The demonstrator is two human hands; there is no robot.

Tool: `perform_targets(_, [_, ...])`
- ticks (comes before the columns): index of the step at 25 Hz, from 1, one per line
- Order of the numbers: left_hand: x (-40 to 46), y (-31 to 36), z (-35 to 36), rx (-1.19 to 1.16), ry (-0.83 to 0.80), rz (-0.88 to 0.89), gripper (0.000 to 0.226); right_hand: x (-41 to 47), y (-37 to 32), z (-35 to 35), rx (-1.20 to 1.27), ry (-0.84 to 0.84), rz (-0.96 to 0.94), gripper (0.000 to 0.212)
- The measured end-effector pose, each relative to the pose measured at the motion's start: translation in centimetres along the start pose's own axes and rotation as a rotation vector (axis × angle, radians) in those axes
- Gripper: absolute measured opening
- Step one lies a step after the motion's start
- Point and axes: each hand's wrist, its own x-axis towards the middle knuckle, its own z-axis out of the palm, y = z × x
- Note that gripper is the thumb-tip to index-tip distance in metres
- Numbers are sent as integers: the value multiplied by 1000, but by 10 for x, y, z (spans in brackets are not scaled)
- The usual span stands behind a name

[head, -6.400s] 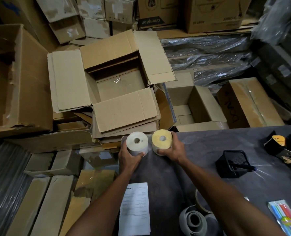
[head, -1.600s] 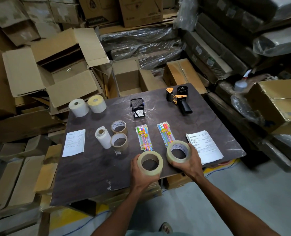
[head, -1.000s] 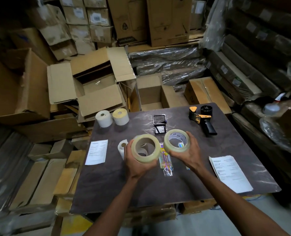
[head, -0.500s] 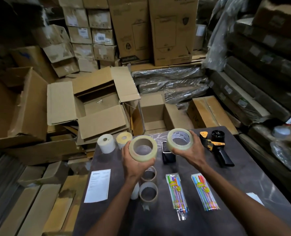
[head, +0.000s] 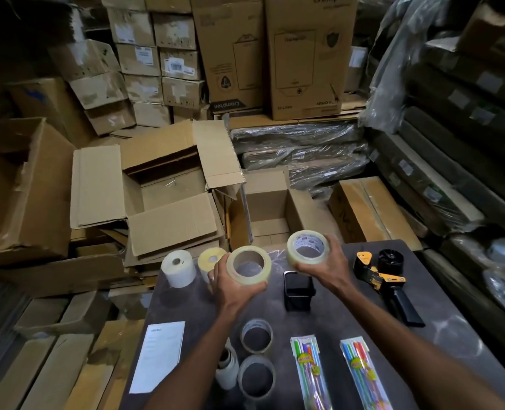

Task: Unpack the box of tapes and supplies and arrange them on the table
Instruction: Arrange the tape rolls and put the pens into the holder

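Left hand (head: 230, 287) and right hand (head: 323, 266) each grip a clear tape roll, apparently to set them at the table's (head: 349, 315) twelve o'clock edge.

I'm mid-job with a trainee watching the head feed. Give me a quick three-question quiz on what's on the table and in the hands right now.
1. True or false: each hand holds a roll of clear tape.
2. Which item lies nearest the right edge of the table? A) white label roll B) tape dispenser C) black mesh holder
3. How many packets of coloured pens lie on the table?

Key:
1. True: the left hand grips one clear tape roll, the right hand the other clear tape roll.
2. B: the tape dispenser; the black mesh holder sits mid-table, the white label roll far left.
3. Two: one pen packet and a second pen packet, side by side on the table.
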Motion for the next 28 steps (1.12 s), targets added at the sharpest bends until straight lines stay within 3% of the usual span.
perform_targets(11, [60,-27,77,149,4,-93,91,87,60,36,-36,-96,76,84])
perform_targets(15, [70,-46,90,168,-133,-201,103,97,81,42,-30,-145,96,85])
perform_targets(20, [71,-61,109,236,-21,-105,78,104,108,51,-52,-196,154,89])
perform_targets(28, [76,-91,120,229,-89,-148,88,110,123,60,-74,-274,143,84])
